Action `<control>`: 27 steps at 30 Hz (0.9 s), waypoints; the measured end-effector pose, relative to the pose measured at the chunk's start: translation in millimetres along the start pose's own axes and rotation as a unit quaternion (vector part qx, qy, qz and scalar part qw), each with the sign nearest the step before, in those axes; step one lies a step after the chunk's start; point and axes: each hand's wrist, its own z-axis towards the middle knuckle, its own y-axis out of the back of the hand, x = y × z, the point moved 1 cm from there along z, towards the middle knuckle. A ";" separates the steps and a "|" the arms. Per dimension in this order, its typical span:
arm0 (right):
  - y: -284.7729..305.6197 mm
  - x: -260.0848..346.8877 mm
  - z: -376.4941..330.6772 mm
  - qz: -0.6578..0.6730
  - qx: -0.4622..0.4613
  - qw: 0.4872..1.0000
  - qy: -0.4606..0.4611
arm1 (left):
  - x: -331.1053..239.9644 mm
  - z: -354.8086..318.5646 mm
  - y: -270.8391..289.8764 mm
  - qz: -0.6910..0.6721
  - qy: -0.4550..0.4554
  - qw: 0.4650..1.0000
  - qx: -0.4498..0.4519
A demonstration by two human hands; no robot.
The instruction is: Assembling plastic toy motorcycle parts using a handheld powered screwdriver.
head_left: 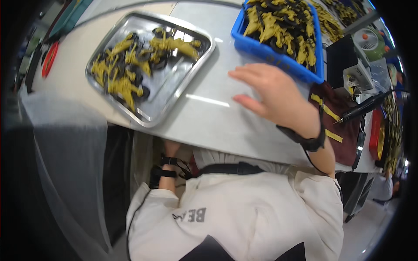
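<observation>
Pieces (174,45) lie in the tray (167,82) and the blue bin (300,73), while we hold our right hand (270,89) unclenched and empty over the counter (204,126) between them, and our left hand (171,148), mostly hidden below the edge, we cannot tell.

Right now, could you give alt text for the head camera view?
A person's open right hand, seemingly empty, is over a pale table, right of a metal tray and near a blue bin, both holding yellow-and-black pieces. The left hand is partly hidden below the table's near edge.
</observation>
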 end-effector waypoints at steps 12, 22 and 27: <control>8.3 48.5 -46.0 0.265 0.002 0.954 0.138 | -216.0 -48.1 94.4 -0.043 0.032 0.991 0.126; 104.9 87.0 -70.0 0.198 -0.277 0.888 0.309 | -364.8 48.9 33.9 -0.218 -0.247 0.774 0.541; 166.1 74.9 -95.5 0.253 -0.119 0.937 0.209 | -412.5 82.2 -14.5 -0.239 -0.294 0.662 0.647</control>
